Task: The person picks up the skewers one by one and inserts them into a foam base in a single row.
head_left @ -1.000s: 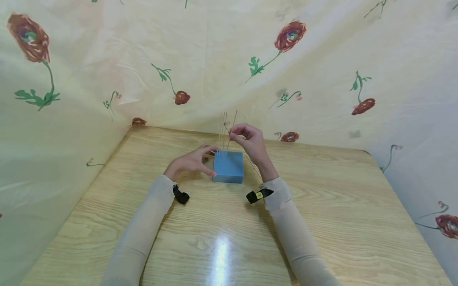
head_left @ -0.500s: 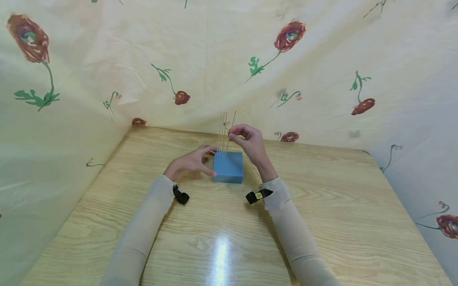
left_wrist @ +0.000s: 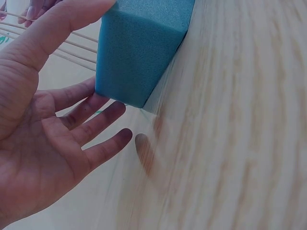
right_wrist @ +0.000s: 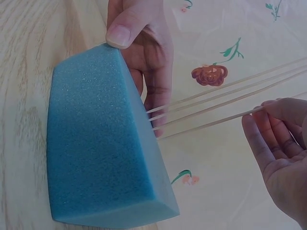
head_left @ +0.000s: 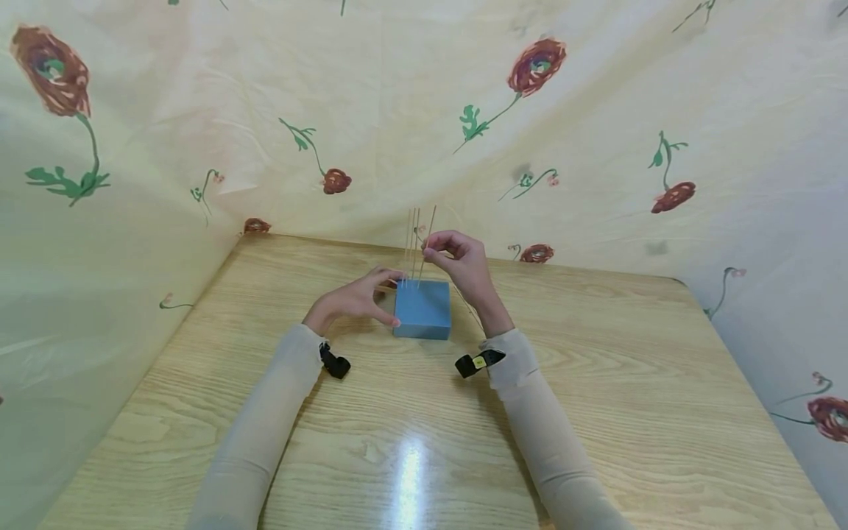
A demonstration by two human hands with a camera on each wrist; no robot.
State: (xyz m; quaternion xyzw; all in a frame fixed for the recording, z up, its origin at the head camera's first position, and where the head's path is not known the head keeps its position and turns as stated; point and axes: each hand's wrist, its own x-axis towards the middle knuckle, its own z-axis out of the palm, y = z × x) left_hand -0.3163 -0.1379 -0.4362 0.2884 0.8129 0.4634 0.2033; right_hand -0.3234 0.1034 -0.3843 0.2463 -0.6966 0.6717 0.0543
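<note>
We take the step in hand to be setting a thin wooden stick (right_wrist: 206,125) into the blue foam block (head_left: 422,309), which rests on the wood-grain tabletop (head_left: 616,368) between the two hands. The right hand (head_left: 460,261), beyond the block's far edge and above it, pinches that stick partway up between thumb and forefinger — the two tips pressed together on it, the other fingers loosely bent beside the palm. The stick's lower end meets the block's top near the far edge, and its upper part leans a little to the right; how deep it goes we cannot tell. Three other sticks (right_wrist: 216,97) stand just left of it, near the block's far left corner, untouched by either hand. The left hand (head_left: 358,298) holds the block from its left side, thumb on the near left edge and forefinger at the far left corner, those two wide apart, the remaining fingers spread and reaching under no part of it. As we judge it, the next move calls for gentle pressure straight along the pinched stick, low enough to prevent bowing — with the left hand's hold keeping the block from sliding
</note>
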